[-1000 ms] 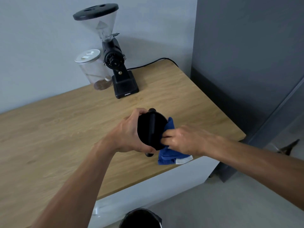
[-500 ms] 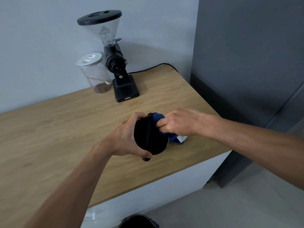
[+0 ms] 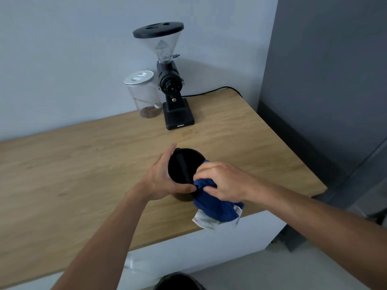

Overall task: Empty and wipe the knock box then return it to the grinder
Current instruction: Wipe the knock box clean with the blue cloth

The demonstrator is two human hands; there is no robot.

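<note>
The black round knock box (image 3: pixel 184 164), with a bar across its mouth, sits over the wooden counter (image 3: pixel 83 164), its opening facing me. My left hand (image 3: pixel 161 176) wraps around its left side and grips it. My right hand (image 3: pixel 222 183) clutches a blue cloth (image 3: pixel 213 204) pressed against the box's lower right rim; a white part of the cloth hangs below. The black coffee grinder (image 3: pixel 173 97) with a clear hopper stands at the back of the counter, apart from the box.
A clear glass jar (image 3: pixel 144 95) with a white lid stands left of the grinder, against the wall. The grinder's black cable (image 3: pixel 211 92) runs to the right. A grey cabinet (image 3: pixel 324 80) borders the counter's right end. A dark round bin (image 3: pixel 178 282) shows below the counter edge.
My right hand with the cloth has slid from the box's upper right down to its lower right rim. The box's mouth has turned more toward me. The camera view has shifted.
</note>
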